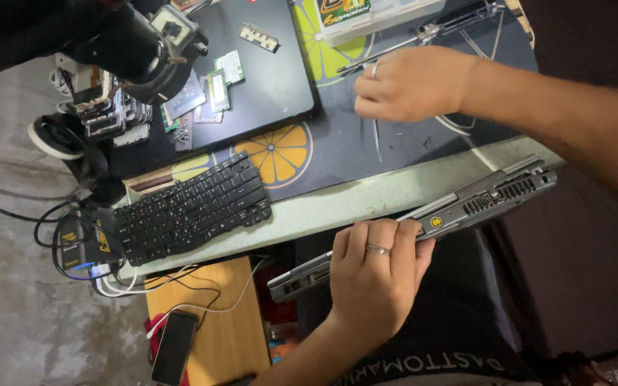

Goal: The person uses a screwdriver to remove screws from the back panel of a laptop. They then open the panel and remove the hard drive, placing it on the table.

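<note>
My left hand (375, 275) grips the edge of a grey laptop base (481, 200), fingers curled over its upper side. The laptop stands on its edge along the table's front edge (366, 200), over my lap, with vent slots facing up. My right hand (413, 84) rests on the dark mat with orange-slice prints (337, 143), fingers curled into a loose fist; nothing shows inside it. A thin screwdriver (388, 51) lies just beyond that hand.
A detached black keyboard (193, 209) lies near the table edge. A black laptop lid (266, 71) carries small circuit boards (217, 89). A clear plastic box (377, 14) sits at the back, a phone (174, 347) on a wooden stool (230, 336), cables and a charger (76, 246) at left.
</note>
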